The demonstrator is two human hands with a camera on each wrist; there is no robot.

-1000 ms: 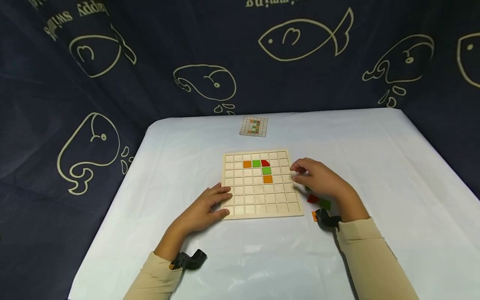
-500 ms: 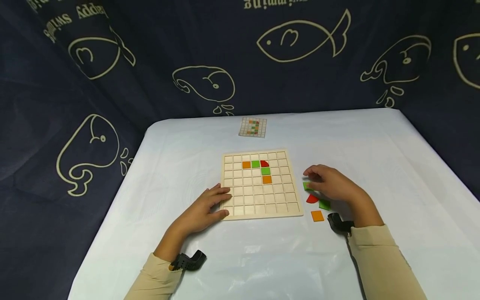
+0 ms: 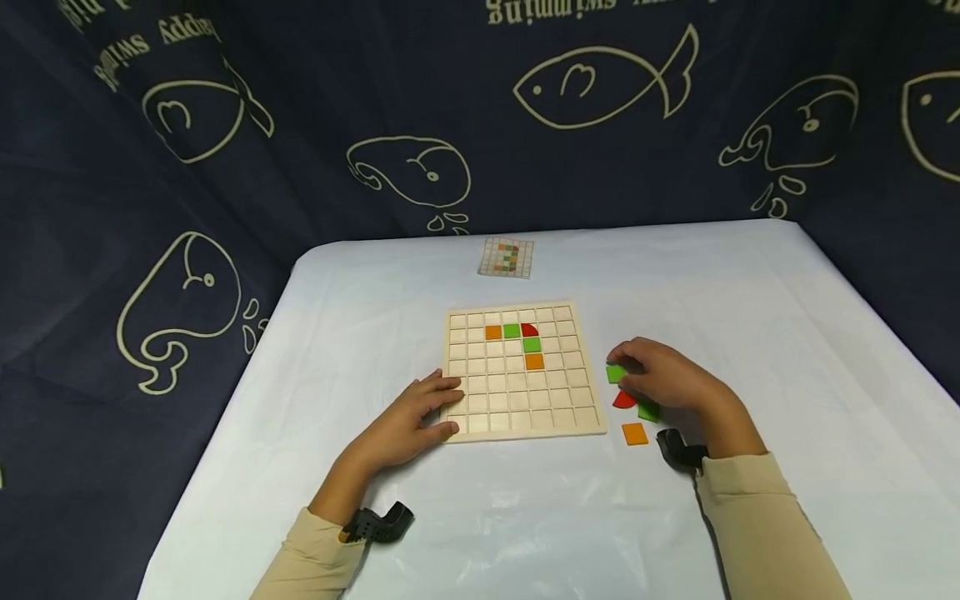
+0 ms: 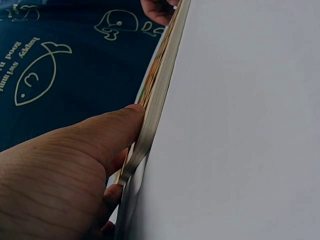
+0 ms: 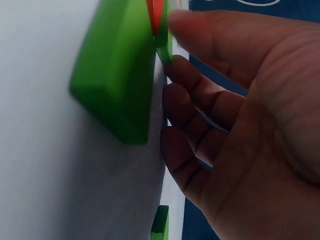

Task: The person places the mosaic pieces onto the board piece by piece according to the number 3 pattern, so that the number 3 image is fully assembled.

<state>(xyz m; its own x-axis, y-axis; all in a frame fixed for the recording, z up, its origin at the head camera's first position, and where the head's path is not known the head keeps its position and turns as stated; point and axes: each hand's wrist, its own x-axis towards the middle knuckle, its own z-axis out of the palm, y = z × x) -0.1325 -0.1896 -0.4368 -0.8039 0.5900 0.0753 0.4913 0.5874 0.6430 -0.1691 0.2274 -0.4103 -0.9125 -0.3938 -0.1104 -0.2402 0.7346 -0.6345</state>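
Green tile [image 3: 616, 373] lies flat beside the board [image 3: 525, 425], apparently pinched by the right hand [image 3: 663, 379]; left hand [image 3: 408, 417] rests flat on that board.

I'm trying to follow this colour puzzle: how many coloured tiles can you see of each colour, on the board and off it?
Green tiles: 4, two on the wooden board, at and, two by the right hand, at and.
Orange tiles: 3.
Red tiles: 2.
Total: 9.

R side: loose tiles [image 3: 634, 432] crowd table [image 3: 787, 350] | board [image 3: 525, 417] lower rows free
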